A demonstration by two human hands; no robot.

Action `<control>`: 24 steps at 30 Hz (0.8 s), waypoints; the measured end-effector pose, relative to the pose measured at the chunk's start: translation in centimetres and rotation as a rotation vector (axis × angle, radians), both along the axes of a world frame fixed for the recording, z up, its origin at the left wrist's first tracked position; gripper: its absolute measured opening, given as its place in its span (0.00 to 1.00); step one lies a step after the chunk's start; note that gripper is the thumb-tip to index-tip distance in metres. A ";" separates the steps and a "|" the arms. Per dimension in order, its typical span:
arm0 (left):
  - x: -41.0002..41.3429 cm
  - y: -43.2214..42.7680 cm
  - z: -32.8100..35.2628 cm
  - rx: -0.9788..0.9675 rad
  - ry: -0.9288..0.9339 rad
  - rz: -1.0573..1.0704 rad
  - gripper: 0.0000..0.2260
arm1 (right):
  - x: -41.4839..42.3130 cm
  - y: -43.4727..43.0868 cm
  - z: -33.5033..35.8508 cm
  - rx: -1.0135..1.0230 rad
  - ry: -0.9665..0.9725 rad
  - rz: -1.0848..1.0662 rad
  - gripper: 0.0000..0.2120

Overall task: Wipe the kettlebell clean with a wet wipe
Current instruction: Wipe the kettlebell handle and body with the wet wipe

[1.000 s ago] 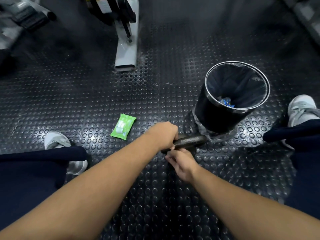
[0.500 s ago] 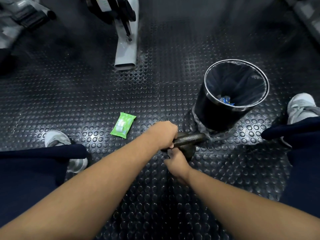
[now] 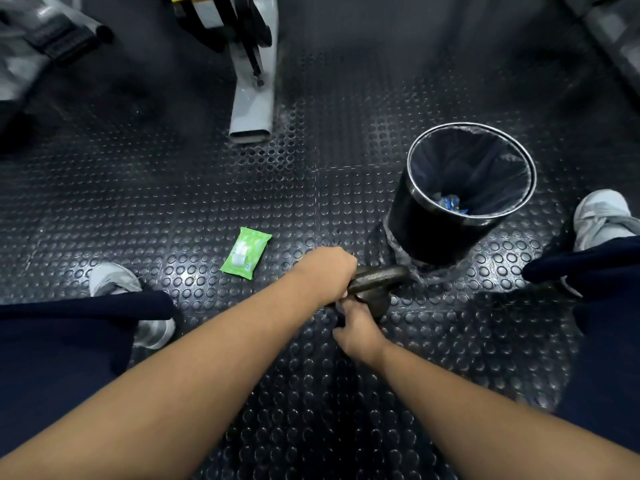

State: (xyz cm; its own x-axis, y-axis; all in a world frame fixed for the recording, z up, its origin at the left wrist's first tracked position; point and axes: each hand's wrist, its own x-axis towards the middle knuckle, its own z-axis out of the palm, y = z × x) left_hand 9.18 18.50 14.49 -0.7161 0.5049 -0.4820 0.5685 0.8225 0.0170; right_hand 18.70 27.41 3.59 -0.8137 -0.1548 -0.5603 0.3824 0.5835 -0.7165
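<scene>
Left hand (image 3: 327, 271) gripped kettlebell (image 3: 375, 287) handle, axis pointing right twd bin (image 3: 450, 233); right hand (image 3: 358, 329), grip unclear, had slid lower.

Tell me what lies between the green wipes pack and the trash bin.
In the head view, only bare studded floor mat lies between the wipes pack and the bin.

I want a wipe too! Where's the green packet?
The green packet lies flat on the studded floor, left of the left hand, ahead of the left shoe.
</scene>
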 end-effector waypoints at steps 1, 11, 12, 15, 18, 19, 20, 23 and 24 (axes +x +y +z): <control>0.1 0.0 0.0 0.001 0.015 -0.004 0.05 | 0.0 -0.4 0.0 0.087 0.033 0.027 0.24; 0.8 0.4 0.4 -0.017 0.051 -0.025 0.08 | -1.0 0.0 3.5 -0.853 -0.337 -0.845 0.12; 0.8 0.4 0.4 -0.025 0.048 -0.029 0.08 | -1.0 0.0 3.6 -0.832 -0.327 -0.814 0.11; 0.7 0.3 0.3 -0.024 0.033 -0.024 0.06 | -0.5 0.0 2.5 -0.440 -0.168 -0.437 0.08; 0.6 0.3 0.6 -0.021 0.007 -0.001 0.05 | -0.3 0.5 0.8 -0.049 0.022 0.000 0.14; 0.6 0.4 0.6 -0.022 -0.001 0.001 0.04 | -0.3 0.5 0.4 0.011 0.025 0.052 0.18; 0.5 0.3 0.6 -0.022 -0.005 0.002 0.04 | -0.1 0.2 0.3 0.028 0.023 0.043 0.19; 0.5 0.2 0.4 -0.027 0.005 -0.002 0.05 | 0.0 -0.8 1.4 -0.198 -0.098 -0.225 0.09; 0.5 0.2 0.3 -0.021 0.007 -0.003 0.06 | -0.1 -0.8 1.9 -0.342 -0.169 -0.374 0.08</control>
